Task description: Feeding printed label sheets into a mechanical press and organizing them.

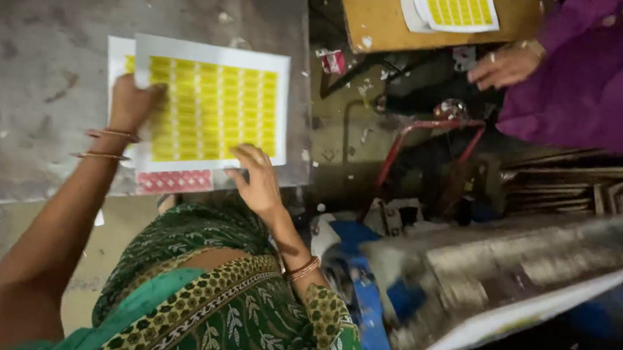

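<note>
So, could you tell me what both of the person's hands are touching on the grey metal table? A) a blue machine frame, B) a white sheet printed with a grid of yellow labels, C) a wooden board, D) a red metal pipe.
B: the left hand and the right hand both rest on edges of the white sheet of yellow labels lying on the grey metal table.

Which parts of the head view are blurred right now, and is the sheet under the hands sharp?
Head view: the yellow label sheet under the left hand and right hand is fairly sharp; the white board at lower right is smeared by motion blur; lighting is dim, corners dark.
</note>
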